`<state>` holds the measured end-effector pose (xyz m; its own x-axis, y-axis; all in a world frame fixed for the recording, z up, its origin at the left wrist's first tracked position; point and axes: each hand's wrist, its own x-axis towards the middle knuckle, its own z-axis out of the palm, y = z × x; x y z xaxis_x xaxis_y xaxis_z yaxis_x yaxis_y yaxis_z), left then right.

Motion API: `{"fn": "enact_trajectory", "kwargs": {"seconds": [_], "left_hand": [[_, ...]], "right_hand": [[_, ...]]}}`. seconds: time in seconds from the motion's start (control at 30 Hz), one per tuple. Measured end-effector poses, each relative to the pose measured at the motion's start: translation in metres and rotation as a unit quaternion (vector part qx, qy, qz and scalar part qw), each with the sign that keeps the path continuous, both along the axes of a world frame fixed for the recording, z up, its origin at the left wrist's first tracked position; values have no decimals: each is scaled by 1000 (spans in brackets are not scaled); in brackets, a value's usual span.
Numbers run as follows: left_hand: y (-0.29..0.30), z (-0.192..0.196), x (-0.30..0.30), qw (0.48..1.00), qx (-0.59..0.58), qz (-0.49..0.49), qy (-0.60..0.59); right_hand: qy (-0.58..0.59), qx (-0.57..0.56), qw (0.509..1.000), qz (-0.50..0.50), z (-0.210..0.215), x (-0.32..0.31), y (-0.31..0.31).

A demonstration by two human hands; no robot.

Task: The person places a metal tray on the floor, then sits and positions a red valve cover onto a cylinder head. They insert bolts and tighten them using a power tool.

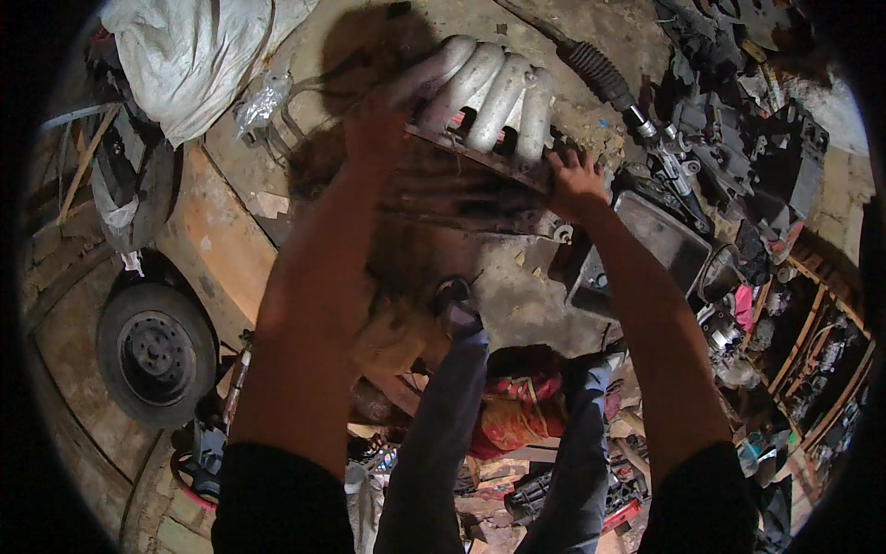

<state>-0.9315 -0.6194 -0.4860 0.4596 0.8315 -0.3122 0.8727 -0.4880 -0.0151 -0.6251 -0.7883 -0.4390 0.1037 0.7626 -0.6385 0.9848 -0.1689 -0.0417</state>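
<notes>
A silver intake manifold with several curved metal tubes lies ahead of me at the top centre. Its dark flange runs along the near side, and below that is a long dark metal part, too shadowed to make out fully. My left hand is at the manifold's left end, its fingers dim and hard to see. At the other end, my right hand has its fingers stretched out and spread, touching or very close to the flange's corner.
A wheel with a tyre stands at the left, below a brown panel. A white sack is at the upper left. On the right are a black tray, a steering rack with a ribbed boot and piled car parts.
</notes>
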Motion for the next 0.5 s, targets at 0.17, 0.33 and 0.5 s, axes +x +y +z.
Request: {"fn": "enact_trajectory", "kwargs": {"seconds": [0.17, 0.33, 0.5], "left_hand": [[2, 69, -23, 999, -18, -36, 24], [18, 135, -62, 995, -38, -97, -3], [-13, 206, -111, 988, -51, -147, 6]], "right_hand": [[77, -21, 996, 43, 46, 12, 23], [264, -81, 960, 47, 104, 22, 60], [289, -58, 949, 113, 170, 12, 23]]}}
